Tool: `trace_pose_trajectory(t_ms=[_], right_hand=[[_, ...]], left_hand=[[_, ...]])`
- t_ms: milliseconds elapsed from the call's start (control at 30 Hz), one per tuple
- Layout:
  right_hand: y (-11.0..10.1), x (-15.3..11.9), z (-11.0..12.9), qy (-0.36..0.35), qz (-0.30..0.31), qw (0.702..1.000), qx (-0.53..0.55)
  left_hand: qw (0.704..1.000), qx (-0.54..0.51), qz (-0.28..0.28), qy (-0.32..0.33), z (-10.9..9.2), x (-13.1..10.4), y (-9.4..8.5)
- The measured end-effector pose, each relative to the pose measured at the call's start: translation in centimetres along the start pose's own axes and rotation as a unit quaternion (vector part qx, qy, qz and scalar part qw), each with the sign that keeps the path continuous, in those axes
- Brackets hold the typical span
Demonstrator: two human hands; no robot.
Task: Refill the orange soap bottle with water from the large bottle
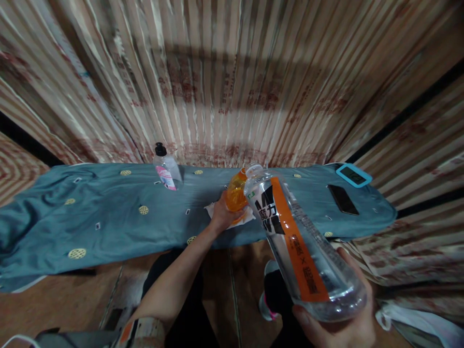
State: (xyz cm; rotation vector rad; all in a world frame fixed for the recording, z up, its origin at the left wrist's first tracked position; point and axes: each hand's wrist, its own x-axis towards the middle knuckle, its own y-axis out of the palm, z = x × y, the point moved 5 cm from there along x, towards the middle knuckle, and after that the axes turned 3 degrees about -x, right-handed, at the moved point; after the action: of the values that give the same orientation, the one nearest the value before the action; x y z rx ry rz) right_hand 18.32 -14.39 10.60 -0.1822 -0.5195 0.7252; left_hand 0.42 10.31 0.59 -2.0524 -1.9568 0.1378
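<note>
My left hand (221,216) is wrapped round a small bottle of orange liquid (237,190), which stands over a white tissue (247,217). My right hand (340,331) grips the base of a large clear plastic drink bottle (290,237) with an orange and black label. That bottle is tilted, its uncapped-looking neck pointing up and left beside the orange bottle's mouth. Whether the two mouths touch, I cannot tell. Any liquid inside the clear bottle is hard to make out.
A narrow board under a blue-green patterned cloth (119,227) runs across the view. On it stand a black-capped pump bottle (166,169) at left, and a dark phone (342,199) and blue-framed digital clock (353,175) at right. A striped curtain (224,96) hangs close behind.
</note>
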Motion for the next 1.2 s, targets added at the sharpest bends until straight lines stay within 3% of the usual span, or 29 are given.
trace_pose_trajectory(t_ms=[1200], right_hand=[[-0.07,-0.13,0.55,-0.016,0.009,1.0,-0.019]], left_hand=[[1.0,-0.02,0.012,0.013,-0.23,-0.17,-0.26]])
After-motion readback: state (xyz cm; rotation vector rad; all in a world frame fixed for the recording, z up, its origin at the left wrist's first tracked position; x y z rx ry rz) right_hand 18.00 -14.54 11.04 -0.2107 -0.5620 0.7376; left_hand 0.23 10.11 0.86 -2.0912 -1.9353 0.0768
